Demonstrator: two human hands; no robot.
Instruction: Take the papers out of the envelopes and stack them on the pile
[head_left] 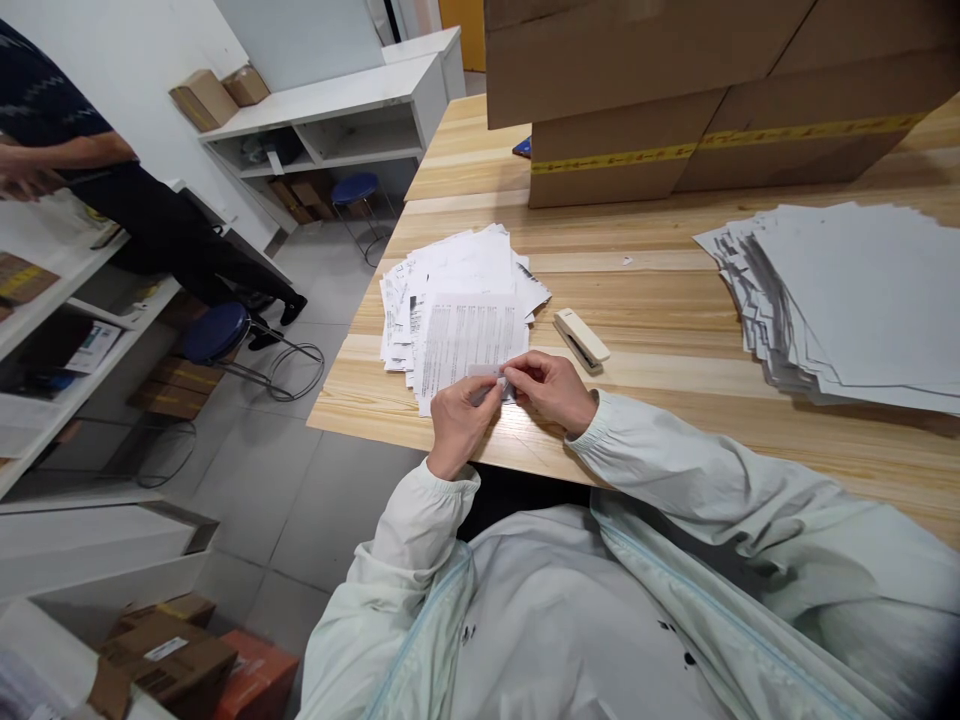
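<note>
Between the fingertips of my left hand (461, 418) and my right hand (550, 388) is a small white slip of paper (485, 371). Both hands are closed in a pinch, nearly touching each other. They are over the lower edge of a loose pile of printed sheets (474, 335) at the table's near left corner. A cream stapler (582, 340) lies just beyond my right hand, touched by neither hand. What is printed on the slip, if anything, is too small to read.
A thick stack of white paper (862, 290) lies at the right of the wooden table (645, 290). Large cardboard boxes (607, 165) stand at the back. Left of the table are a blue stool (216, 332), shelves (352, 95) and a standing person (150, 200).
</note>
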